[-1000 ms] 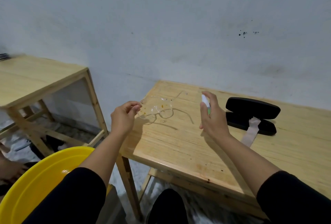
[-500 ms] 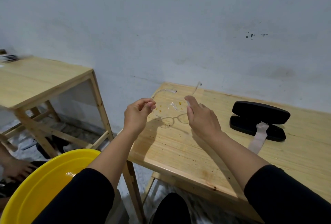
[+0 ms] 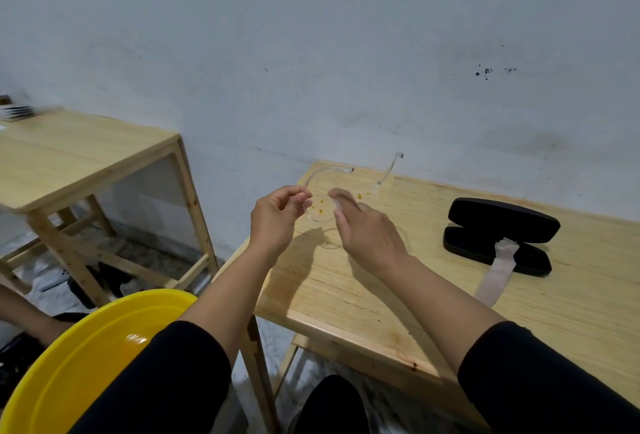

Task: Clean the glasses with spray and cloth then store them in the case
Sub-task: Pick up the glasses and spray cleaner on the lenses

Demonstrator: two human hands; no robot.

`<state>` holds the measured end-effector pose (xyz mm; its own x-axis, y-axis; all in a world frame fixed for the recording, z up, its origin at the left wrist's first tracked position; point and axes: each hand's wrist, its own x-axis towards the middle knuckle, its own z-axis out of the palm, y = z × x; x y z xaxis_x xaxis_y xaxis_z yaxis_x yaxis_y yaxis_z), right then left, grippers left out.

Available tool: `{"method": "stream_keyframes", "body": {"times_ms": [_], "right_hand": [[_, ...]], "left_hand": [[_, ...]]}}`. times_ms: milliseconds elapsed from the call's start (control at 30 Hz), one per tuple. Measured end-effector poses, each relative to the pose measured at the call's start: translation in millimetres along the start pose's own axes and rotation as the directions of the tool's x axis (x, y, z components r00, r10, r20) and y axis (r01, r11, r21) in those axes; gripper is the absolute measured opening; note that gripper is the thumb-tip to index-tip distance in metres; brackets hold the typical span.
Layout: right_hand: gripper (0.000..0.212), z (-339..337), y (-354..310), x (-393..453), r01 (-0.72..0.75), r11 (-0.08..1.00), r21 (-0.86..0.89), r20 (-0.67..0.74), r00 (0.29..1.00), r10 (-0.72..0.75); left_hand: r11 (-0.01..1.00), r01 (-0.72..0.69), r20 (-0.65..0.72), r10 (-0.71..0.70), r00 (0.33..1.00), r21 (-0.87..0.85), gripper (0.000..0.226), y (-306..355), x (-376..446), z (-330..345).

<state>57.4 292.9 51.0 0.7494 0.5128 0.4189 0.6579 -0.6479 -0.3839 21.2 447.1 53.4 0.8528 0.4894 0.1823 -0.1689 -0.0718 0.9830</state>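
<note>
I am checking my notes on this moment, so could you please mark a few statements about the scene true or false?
1. The glasses are held up above the table. True.
2. The glasses case is shut. False: it lies open.
3. The lenses carry orange specks. True.
4. The left hand is empty. False: it pinches the glasses' frame.
5. A pale strip of cloth hangs out of the case. True.
6. The yellow basin stands on the table. False: it sits lower, beside it.
</note>
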Motion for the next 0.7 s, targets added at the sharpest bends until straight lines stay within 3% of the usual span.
{"method": "stream_keyframes", "body": {"times_ms": [167,233,267,300,367,400,433,500,700], "right_hand": [[0.03,0.9,-5.4,-0.4,0.006,0.999,0.038,-0.025,1.0,-0.005],[0.029,-1.5,-4.2,-2.1,-0.022,0.987,0.159,-0.108,0.993,0.04],[0.028,-2.6,-2.5,-2.7,-0.074,0.951,0.299,-0.156,0.98,0.125],[0.027,-4.0,0.1,-3.8,-0.149,0.86,0.489,-0.165,0.952,0.259],[0.025,-8.2,7.2,-4.6,-0.278,0.469,0.838,0.003,0.863,0.505],[0.023,-11.0,10.8,-4.8,-0.311,0.266,0.913,0.121,0.826,0.551],[0.022,-13.7,13.8,-4.5,-0.333,0.13,0.934,0.209,0.804,0.557],[0.018,-18.9,15.9,-2.8,-0.357,0.009,0.934,0.3,0.799,0.521],[0.009,-18.5,8.5,-0.5,-0.375,-0.119,0.919,0.388,0.813,0.433]], "left_hand": [[1.0,-0.009,0.003,0.009,1.0,-0.006,0.014,2.6,-1.3,2.7],[1.0,-0.007,-0.014,0.007,1.0,-0.022,0.015,4.4,-0.6,0.3],[0.999,-0.004,-0.024,0.003,1.0,-0.04,0.014,5.2,0.3,-1.6],[0.998,-0.001,-0.031,-0.001,1.0,-0.06,0.014,5.8,0.9,-3.8],[0.995,-0.005,-0.042,0.001,0.999,-0.095,0.013,6.7,3.0,-8.8],[0.995,-0.007,-0.042,0.003,0.999,-0.104,0.013,7.0,3.9,-10.6],[0.994,-0.009,-0.039,0.004,0.999,-0.109,0.013,7.4,4.5,-12.0],[0.992,-0.011,-0.03,0.008,1.0,-0.126,0.013,9.3,4.7,-12.0],[0.986,-0.031,-0.026,0.028,0.999,-0.165,0.015,16.0,3.6,-6.2]]}}
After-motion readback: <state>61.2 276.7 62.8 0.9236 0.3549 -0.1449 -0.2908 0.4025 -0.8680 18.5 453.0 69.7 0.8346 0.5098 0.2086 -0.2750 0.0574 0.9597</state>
